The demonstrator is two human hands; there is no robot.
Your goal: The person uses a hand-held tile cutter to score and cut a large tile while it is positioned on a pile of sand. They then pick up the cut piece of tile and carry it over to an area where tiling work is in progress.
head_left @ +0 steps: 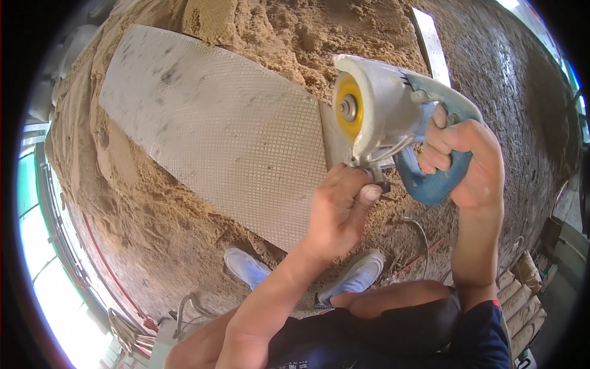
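My right hand (473, 160) is wrapped round the blue loop handle of a handheld circular saw (387, 104). The saw has a scuffed silver guard and a yellow disc (349, 107) with a bolt at its centre, and it is held up off the ground, disc side facing left. Thumb and fingers of my left hand (344, 206) pinch a small dark knob or bracket low on the saw's base. Just left of the saw lies a big pale slab (215, 123) with a grid-textured face, flat on the sand. Part of its right end is hidden behind my left hand and the saw.
Loose brown sand (295, 37) is heaped behind and around the slab. A narrow pale strip (433, 46) lies at the far right of the heap. Near my shoes (362, 270) a thin cable (421, 237) curls on the dirt floor. Stacked sacks (522, 301) stand at the lower right.
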